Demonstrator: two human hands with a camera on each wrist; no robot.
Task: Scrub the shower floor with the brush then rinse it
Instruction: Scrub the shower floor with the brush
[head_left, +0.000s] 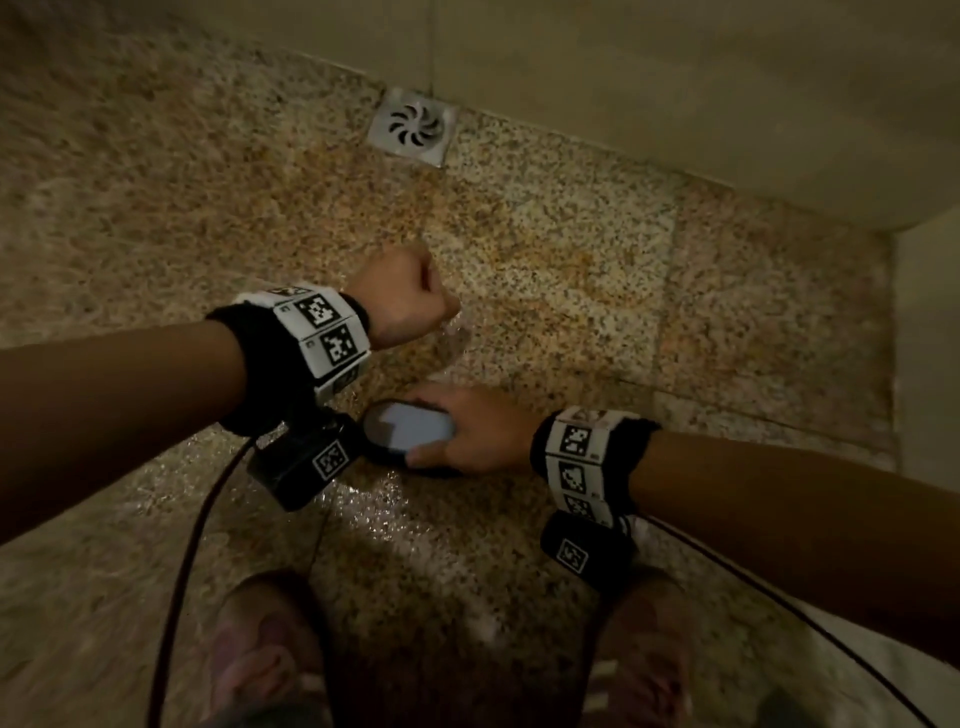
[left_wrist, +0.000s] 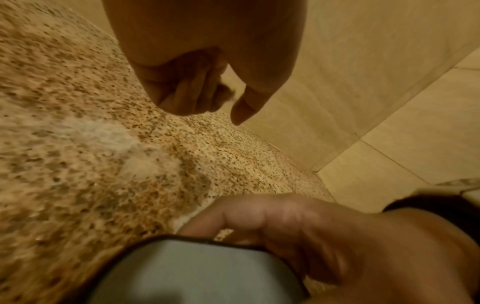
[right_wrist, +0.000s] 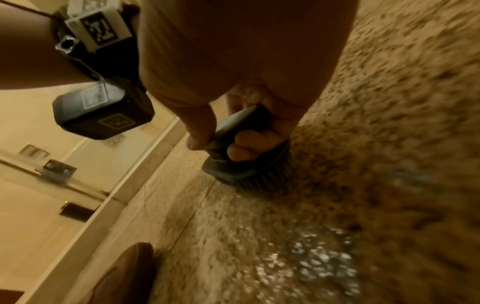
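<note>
A scrub brush (head_left: 408, 428) with a grey top and a black rim sits bristles-down on the speckled granite shower floor (head_left: 545, 249). My right hand (head_left: 467, 431) grips it from the right, with the fingers curled over its far edge and the thumb on the near edge. The right wrist view shows the brush (right_wrist: 244, 170) with its dark bristles on the floor and the fingers (right_wrist: 249, 144) wrapped around its body. My left hand (head_left: 405, 296) hovers above the floor just beyond the brush, curled into a fist and holding nothing. In the left wrist view, its curled fingers (left_wrist: 187, 88) are empty.
A square metal drain (head_left: 413, 126) sits at the foot of the beige tiled wall (head_left: 675, 78). A wet, shiny patch (head_left: 395, 514) lies in front of my feet (head_left: 265, 649). Dark cables (head_left: 176, 571) trail from both wrists. A raised curb (right_wrist: 145, 170) borders the floor.
</note>
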